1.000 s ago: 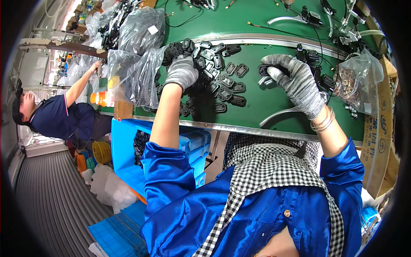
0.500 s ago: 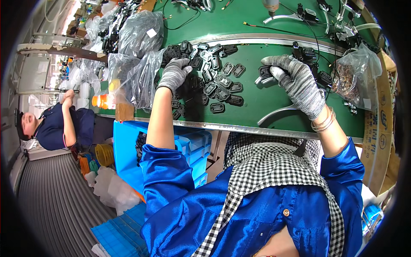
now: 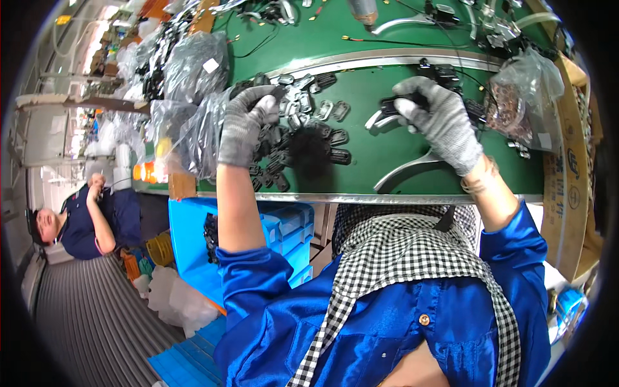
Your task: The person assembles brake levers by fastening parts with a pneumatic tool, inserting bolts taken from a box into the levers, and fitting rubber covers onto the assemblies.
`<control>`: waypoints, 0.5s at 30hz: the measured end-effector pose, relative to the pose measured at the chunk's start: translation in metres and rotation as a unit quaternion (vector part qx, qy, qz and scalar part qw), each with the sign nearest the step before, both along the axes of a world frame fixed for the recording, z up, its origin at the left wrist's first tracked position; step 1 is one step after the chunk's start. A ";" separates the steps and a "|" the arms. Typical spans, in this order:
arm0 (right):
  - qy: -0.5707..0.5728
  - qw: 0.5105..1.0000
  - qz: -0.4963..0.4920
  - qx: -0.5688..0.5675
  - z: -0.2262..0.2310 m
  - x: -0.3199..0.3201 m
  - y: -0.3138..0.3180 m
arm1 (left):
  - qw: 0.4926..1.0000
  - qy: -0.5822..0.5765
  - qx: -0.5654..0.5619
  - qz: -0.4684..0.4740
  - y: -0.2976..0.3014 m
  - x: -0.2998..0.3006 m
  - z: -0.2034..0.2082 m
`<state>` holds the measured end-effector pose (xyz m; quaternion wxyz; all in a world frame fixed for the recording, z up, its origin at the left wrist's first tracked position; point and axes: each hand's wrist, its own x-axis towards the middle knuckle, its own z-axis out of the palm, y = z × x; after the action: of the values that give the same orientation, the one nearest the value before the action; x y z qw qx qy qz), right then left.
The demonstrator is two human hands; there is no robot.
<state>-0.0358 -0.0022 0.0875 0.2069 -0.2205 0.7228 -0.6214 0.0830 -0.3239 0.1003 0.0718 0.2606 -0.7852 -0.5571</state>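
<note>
My left hand (image 3: 245, 126), in a grey knit glove, is closed, with thumb and fingers together over the left side of a pile of small black and grey oval plastic pieces (image 3: 284, 138). Whatever lies between its fingertips is too small and dark to name. On the right, my gloved right hand (image 3: 442, 122) pinches a black plastic piece (image 3: 389, 105) between thumb and fingers. A silver lever end (image 3: 382, 120) shows just under that piece; I cannot tell whether the two are joined. Below the right hand, a curved silver lever (image 3: 406, 169) rests on the green table (image 3: 377, 145). A dark patch hides part of the pile.
Clear plastic bags (image 3: 196, 71) stand left of the pile. A bag of copper-coloured parts (image 3: 525, 106) and a cardboard box (image 3: 567, 168) are at the right. A metal rail (image 3: 361, 59) crosses the table. Blue bins (image 3: 193, 238) stand below; a person (image 3: 97, 219) is at the far left.
The whole view has shifted a little to the left. My left hand looks larger and more upright over the pile. The black piece in my right hand has tilted.
</note>
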 end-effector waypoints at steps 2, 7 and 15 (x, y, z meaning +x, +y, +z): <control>0.115 0.993 0.006 -0.036 -0.003 0.000 -0.005 | 0.986 0.048 0.131 -0.092 0.056 -0.004 0.007; -0.034 0.996 0.004 -0.078 -0.007 -0.004 0.004 | 0.981 0.108 0.102 -0.121 0.148 -0.039 0.002; -0.060 0.987 -0.032 -0.146 -0.005 -0.003 0.037 | 0.979 0.110 0.026 -0.170 0.176 -0.060 -0.007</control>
<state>-0.0392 0.0344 0.0821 0.1958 -0.1871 0.6174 -0.7385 0.0232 -0.1479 0.0937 0.0551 0.0619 -0.7908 -0.6064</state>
